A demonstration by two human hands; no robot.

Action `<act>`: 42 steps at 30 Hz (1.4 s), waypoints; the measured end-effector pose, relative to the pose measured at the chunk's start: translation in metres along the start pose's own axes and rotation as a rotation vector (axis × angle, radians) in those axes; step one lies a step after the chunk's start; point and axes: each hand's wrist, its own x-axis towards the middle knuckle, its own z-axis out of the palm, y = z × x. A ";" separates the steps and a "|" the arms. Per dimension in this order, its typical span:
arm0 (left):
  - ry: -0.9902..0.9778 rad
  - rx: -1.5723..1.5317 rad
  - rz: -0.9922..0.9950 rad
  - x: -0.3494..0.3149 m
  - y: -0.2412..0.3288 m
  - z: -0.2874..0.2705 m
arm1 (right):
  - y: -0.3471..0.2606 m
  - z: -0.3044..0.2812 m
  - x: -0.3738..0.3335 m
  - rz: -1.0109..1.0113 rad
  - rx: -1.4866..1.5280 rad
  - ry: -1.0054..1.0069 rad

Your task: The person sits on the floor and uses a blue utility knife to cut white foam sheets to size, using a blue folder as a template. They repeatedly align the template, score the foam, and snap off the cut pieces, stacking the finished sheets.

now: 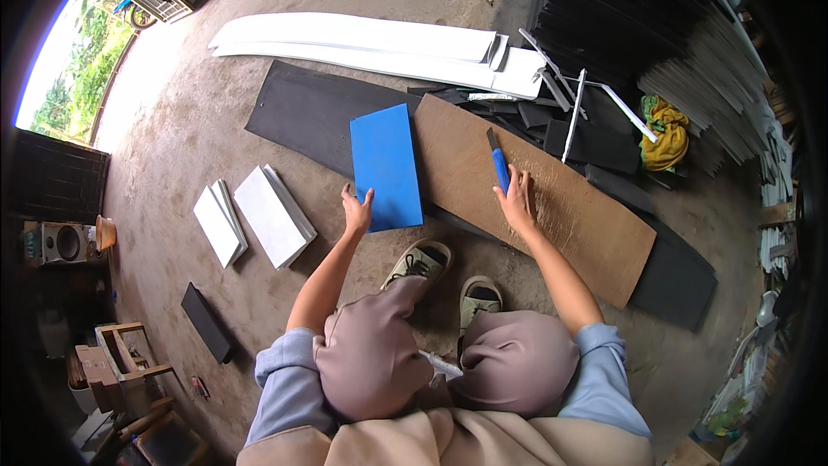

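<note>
My left hand (357, 209) is closed on the lower left edge of a flat, rectangular blue sheet (385, 164), with the thumb on its face. The sheet overlaps a long black sheet (302, 112) and the left end of a brown board (569, 211). Over the board, my right hand (516, 200) grips a knife (500, 168) by its blue handle. Its dark, narrow blade points away from me. The knife and the blue sheet are apart.
Two stacks of white pieces (274, 217) lie on the floor to the left, with a black block (207, 322) nearer me. Long white sheets (371, 39) stretch beyond the board. Black scraps, white strips and a yellow-green cloth (664, 132) are at far right, beside stacked dark sheets (621, 26).
</note>
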 end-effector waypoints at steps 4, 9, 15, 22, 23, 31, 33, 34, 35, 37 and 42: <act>-0.006 -0.158 -0.244 -0.002 0.026 0.021 | 0.003 0.000 0.013 0.035 -0.124 -0.037; 0.114 -0.310 -0.148 -0.018 0.020 0.031 | -0.022 -0.011 0.034 -0.018 0.105 -0.003; 0.196 -0.340 -0.096 -0.035 0.047 0.012 | -0.128 -0.001 0.063 -0.260 0.158 -0.380; 0.387 -0.359 0.015 -0.039 0.007 -0.043 | -0.180 0.057 0.031 -0.514 -0.025 -0.575; 0.416 -0.274 0.032 -0.044 -0.010 -0.054 | -0.188 0.068 0.024 -0.531 -0.028 -0.596; 0.341 -0.111 -0.232 -0.069 -0.050 -0.062 | -0.209 0.171 -0.027 -0.222 0.201 -0.549; 0.381 0.026 -0.185 -0.067 -0.061 -0.060 | -0.209 0.181 -0.032 -0.225 0.189 -0.536; 0.356 0.069 -0.209 -0.067 -0.065 -0.059 | -0.209 0.184 -0.033 -0.229 0.216 -0.561; 0.330 0.112 -0.232 -0.068 -0.069 -0.057 | -0.206 0.184 -0.033 -0.233 0.242 -0.585; 0.279 0.080 -0.259 -0.067 -0.071 -0.058 | -0.204 0.183 -0.030 -0.259 0.232 -0.607; 0.286 0.155 -0.243 -0.064 -0.056 -0.066 | -0.207 0.165 -0.023 -0.338 0.088 -0.665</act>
